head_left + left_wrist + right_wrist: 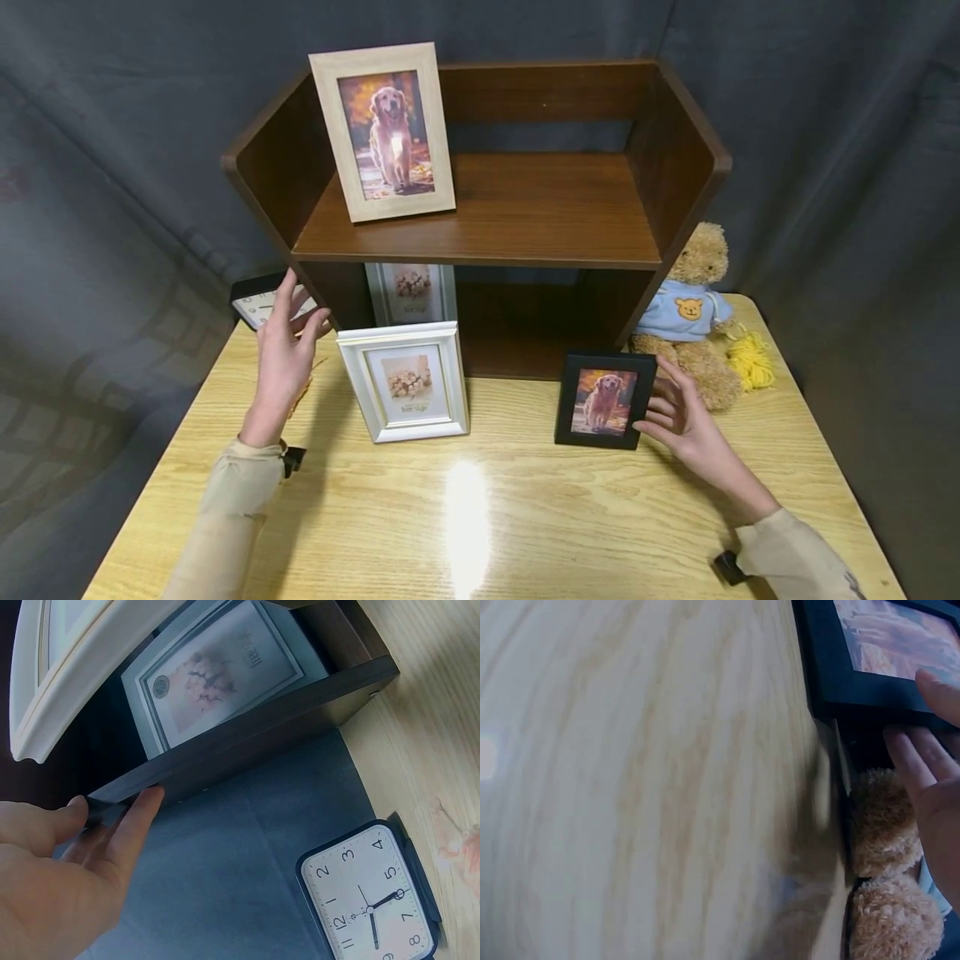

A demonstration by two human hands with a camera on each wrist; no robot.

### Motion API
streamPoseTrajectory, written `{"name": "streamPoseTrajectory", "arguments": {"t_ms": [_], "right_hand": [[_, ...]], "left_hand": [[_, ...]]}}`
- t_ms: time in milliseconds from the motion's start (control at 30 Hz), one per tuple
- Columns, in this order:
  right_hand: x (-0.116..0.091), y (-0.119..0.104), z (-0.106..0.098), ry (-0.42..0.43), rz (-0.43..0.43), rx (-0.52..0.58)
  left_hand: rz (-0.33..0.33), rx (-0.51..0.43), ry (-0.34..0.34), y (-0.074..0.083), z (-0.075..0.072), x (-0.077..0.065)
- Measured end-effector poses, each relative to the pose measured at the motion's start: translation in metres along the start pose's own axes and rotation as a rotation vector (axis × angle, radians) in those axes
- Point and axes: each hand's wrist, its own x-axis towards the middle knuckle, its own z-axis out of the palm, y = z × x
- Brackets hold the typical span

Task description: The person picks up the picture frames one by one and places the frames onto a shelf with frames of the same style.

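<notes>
My left hand (pixel 285 358) grips the left side panel of a dark brown wooden shelf (pixel 547 204), thumb and fingers on either side of its edge in the left wrist view. On the right, my right hand (pixel 697 433) holds a black photo frame (pixel 604 402) by its right edge, thumb in front and fingers behind. The frame, with a dog picture, stands upright at the shelf's front right. A white photo frame (pixel 409 382) with a flower print stands before the shelf's left part. On the top board is a pale wood frame (pixel 393 137), also with a dog picture.
Inside the lower compartment stands a grey-green frame (pixel 414 298). A square clock (pixel 367 900) is left of the shelf. Right of it sits a teddy bear (pixel 686 321) in a blue shirt, beside yellow yarn (pixel 750 362). Dark curtains surround the wooden table (pixel 577 517).
</notes>
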Motion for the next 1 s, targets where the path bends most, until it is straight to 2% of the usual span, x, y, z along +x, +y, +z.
{"name": "streamPoseTrajectory", "arguments": {"t_ms": [200, 400, 767, 1000], "right_hand": [[0.0017, 0.0046, 0.0008, -0.015, -0.03, 0.079], [0.0021, 0.0077, 0.0022, -0.021, -0.05, 0.093], [0.0027, 0.0088, 0.0016, 0.009, -0.018, 0.06], [0.0037, 0.0106, 0.0013, 0.029, -0.008, 0.101]], "left_hand": [[-0.005, 0.009, -0.006, 0.0, 0.0007, -0.0009], [-0.001, -0.002, -0.008, -0.0025, 0.0009, -0.0021], [0.049, 0.011, -0.003, -0.0067, 0.0026, -0.0008], [0.047, 0.018, -0.002, -0.0071, 0.0028, -0.0013]]}}
